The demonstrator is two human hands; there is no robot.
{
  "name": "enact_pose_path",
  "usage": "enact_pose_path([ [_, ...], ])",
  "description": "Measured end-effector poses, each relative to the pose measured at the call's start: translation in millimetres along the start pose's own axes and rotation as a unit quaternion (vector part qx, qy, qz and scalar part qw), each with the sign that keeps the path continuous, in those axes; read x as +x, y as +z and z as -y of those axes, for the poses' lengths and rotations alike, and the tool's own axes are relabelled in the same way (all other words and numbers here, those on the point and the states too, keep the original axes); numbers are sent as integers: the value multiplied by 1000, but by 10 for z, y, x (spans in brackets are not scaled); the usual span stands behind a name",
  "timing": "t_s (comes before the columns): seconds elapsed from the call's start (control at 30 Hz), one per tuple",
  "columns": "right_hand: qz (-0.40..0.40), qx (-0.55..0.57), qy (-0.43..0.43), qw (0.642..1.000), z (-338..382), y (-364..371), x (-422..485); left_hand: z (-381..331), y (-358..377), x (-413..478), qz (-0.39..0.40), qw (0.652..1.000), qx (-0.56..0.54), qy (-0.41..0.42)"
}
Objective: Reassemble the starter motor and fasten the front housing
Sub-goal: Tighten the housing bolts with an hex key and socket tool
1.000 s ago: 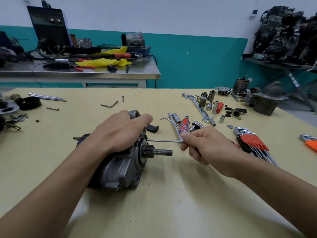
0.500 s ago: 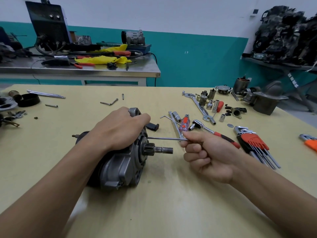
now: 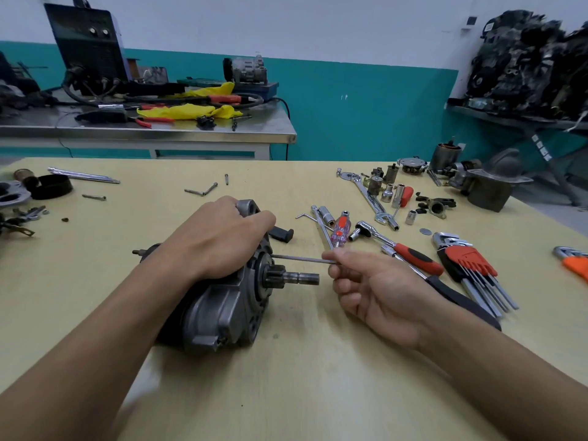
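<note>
The left hand hides the starter motor's top.

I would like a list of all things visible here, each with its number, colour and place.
starter motor: one, grey, lying on the table, centre
hex key: one, silver, tip at the starter motor's front
screwdriver: one, red and clear handle, beyond the right hand
ratchet: one, red and black handle, right of the screwdriver
hex key set: one, red holder, right side
spanner: one, silver, far right
sockets: several, silver, beside the spanner
table: one, yellow, under the tools
bench: one, steel, behind the table
left hand: one, grips the starter motor from above
right hand: one, fingers pinch the hex key
</note>
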State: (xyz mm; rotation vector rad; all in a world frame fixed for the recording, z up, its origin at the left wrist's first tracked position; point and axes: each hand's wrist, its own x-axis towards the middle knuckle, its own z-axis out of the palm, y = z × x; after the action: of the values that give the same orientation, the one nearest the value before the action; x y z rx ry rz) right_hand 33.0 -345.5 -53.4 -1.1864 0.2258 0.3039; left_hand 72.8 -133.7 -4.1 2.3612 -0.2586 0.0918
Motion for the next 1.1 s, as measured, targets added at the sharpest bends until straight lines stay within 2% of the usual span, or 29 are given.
enact_pose_path([
  [0.13,-22,-89,-84,992,-57,35,7,-4,4,-2,6,1000,-18,-5],
  [0.2,-25,-109,-89,990,-63,49,8,-5,8,-3,11,1000,-16,-10],
  [0.37,-18,-91,-41,995,-29,67,9,-39,-32,-20,40,999,4,1],
  [0.47,-11,-36,41,998,33,64,24,-14,-31,-14,48,999,10,17],
  [0.53,2,11,95,995,80,69,34,23,-35,-7,53,998,-33,24],
  [0.63,25,47,130,990,100,63,62,8,-30,-2,2,983,-153,105],
  [0.67,30,44,136,989,103,64,69,-25,-25,3,-24,979,-139,146],
  [0.73,39,22,137,990,114,71,70,-122,-22,30,-37,978,17,205],
  [0.83,50,-22,139,989,178,63,95,-359,-75,144,28,935,308,172],
  [0.93,54,-43,144,987,255,51,136,-567,-36,256,64,892,418,159],
  [1.1,62,-55,140,987,279,38,201,-585,197,305,123,840,503,162],
])
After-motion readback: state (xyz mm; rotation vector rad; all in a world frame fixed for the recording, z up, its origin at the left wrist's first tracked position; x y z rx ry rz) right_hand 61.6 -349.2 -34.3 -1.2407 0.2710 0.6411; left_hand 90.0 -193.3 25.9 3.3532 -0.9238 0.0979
